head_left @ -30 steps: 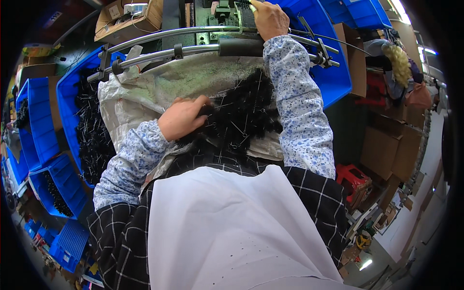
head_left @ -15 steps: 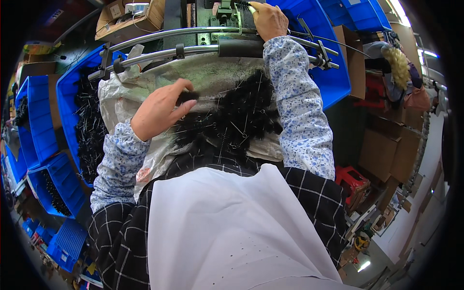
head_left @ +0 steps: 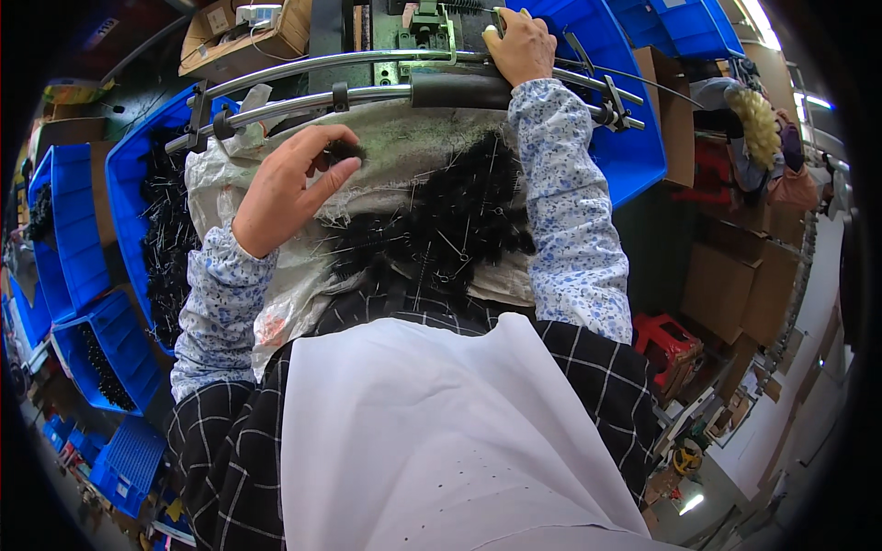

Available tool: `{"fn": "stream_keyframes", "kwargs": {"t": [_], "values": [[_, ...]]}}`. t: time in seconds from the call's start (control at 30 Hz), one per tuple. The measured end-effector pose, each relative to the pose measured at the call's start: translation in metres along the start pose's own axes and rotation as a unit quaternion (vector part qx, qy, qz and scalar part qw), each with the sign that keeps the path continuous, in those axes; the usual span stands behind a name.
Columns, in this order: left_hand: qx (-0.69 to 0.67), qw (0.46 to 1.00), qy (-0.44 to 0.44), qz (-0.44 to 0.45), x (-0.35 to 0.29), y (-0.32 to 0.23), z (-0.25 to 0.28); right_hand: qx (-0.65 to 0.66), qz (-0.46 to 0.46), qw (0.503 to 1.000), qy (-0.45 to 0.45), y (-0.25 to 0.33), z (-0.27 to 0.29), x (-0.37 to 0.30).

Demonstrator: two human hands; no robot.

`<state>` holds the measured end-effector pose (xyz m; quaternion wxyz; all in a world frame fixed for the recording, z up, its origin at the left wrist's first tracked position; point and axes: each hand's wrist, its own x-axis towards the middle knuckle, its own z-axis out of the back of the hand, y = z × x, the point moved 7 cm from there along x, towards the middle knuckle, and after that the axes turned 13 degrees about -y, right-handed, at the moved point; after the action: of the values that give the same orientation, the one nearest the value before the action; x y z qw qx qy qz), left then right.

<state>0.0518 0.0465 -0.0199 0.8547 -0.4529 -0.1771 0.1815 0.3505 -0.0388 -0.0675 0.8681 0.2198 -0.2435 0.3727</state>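
My left hand [head_left: 292,188] is raised over the left of the lap cloth, fingers curled toward the thumb around a small tuft of black bristles [head_left: 347,150], apparently a wire brush. At the machine [head_left: 427,41], my right hand [head_left: 522,48] pinches the end of a black twisted-wire brush [head_left: 467,5], which reaches left to the machine head and is partly cut off by the picture's top edge. Between my arms, a pile of black wire brushes [head_left: 459,211] with thin metal stems and looped ends lies on the pale cloth [head_left: 377,138].
Two chrome rails [head_left: 367,95] with a black sleeve cross in front of the machine. A blue bin [head_left: 124,174] of black brushes stands left, another blue bin [head_left: 634,138] right. Beyond are a cardboard box [head_left: 276,46], a red stool [head_left: 668,344] and another person [head_left: 753,133].
My left hand has moved slightly up and left, away from the pile, with the bristle tuft. My right hand has shifted a little right, and its brush now sits higher and flatter.
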Motion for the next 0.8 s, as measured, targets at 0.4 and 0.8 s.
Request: {"fn": "stream_keyframes", "kwargs": {"t": [0.4,0.8], "values": [[-0.010,1.000,-0.018,0.018,0.004,0.000,0.010,0.018,0.009,1.000,-0.005,0.066,-0.015,-0.002],[-0.030,0.997,-0.076,-0.004,-0.002,0.013,0.028,0.012,0.016,1.000,0.006,-0.001,-0.013,0.001]]}}
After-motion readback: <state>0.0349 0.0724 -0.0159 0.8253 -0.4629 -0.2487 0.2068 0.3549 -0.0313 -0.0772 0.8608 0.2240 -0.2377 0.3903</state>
